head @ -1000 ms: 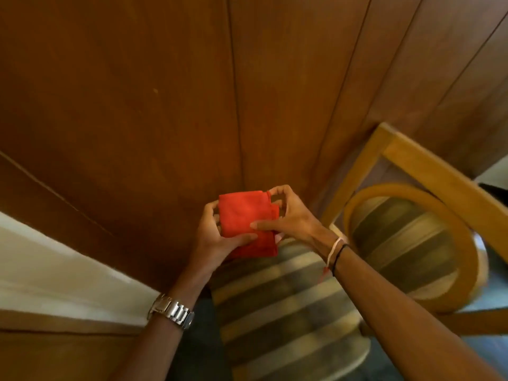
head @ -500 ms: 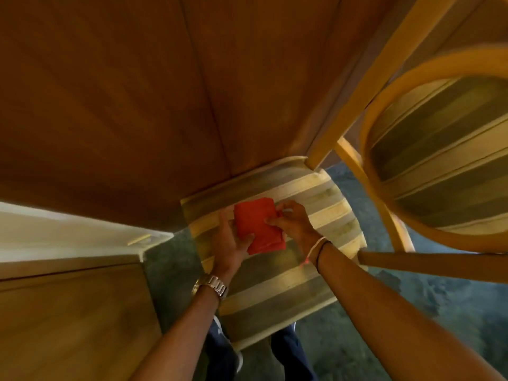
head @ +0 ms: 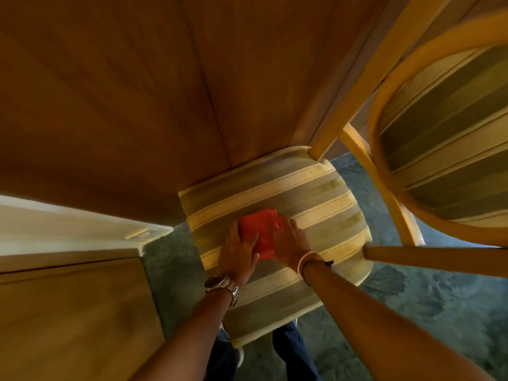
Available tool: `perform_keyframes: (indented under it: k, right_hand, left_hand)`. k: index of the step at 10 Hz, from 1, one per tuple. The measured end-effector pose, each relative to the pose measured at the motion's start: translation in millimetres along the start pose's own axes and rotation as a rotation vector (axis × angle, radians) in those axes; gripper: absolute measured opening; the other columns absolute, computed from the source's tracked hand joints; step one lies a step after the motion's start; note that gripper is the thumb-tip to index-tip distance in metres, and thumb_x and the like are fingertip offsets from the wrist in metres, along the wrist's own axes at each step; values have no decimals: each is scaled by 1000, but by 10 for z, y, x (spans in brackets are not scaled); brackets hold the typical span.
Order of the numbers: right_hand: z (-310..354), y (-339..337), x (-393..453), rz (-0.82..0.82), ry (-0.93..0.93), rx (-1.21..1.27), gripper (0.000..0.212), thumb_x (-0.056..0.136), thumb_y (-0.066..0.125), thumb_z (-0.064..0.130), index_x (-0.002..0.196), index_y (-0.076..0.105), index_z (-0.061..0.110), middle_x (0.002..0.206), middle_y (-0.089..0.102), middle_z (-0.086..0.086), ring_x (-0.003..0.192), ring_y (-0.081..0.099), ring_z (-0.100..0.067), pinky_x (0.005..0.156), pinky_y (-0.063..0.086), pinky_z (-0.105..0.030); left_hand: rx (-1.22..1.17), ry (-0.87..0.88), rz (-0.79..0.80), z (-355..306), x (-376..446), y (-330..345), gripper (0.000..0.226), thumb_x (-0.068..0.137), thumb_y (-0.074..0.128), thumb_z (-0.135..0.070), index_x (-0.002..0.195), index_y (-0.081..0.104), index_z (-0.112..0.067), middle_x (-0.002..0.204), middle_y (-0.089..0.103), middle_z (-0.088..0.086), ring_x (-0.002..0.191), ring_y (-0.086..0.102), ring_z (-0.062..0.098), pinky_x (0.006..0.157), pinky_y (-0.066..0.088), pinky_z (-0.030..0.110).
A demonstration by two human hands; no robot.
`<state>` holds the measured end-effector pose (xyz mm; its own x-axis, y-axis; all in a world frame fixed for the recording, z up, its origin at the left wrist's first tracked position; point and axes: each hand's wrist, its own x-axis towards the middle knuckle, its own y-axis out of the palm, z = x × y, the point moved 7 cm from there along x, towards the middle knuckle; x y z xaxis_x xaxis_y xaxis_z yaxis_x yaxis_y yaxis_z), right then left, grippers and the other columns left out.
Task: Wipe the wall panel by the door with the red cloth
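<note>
A person looks down at a folded red cloth (head: 259,234) that lies on the striped seat cushion (head: 324,215) of a wooden chair, a little toward the cushion's left edge and roughly midway between its far and near edges. Both hands are on the cloth. The left hand (head: 238,253) lies over the cloth's left side with its fingers (head: 248,244) spread flat across the fabric, not curled round it; whether they grip the cloth or only press it cannot be told. The right hand (head: 291,244) rests against the cloth's right side, palm down, its fingers (head: 287,228) extended toward the far edge of the cushion and touching the cloth's edge, again with no clear pinch visible. A metal wristwatch (head: 224,285) sits on the left wrist, and a pale band with a dark cord (head: 309,259) circles the right wrist. Beyond the far edge of the cushion rises the brown wood wall panel (head: 137,92), well apart from the cloth. To the right stands the chair's rounded backrest (head: 445,127) with a striped pad inside a light wooden frame. A green patterned carpet (head: 412,298) covers the floor around the chair, and dark trouser legs (head: 291,350) show below the cushion's near edge.
</note>
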<state>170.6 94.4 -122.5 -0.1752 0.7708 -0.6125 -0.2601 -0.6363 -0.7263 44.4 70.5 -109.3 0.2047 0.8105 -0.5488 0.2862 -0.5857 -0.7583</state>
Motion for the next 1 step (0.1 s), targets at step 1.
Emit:
perform_keyframes:
  k: [1]
  right_hand:
    - [-97, -70, -221, 40, 32, -167, 81, 104, 52, 21, 168, 1, 21, 171, 12, -23, 157, 22, -39, 124, 34, -47]
  left_hand:
    - [50, 12, -45, -10, -84, -229, 62, 100, 42, -48, 156, 21, -31, 165, -4, 23, 147, 27, 38, 106, 47, 43]
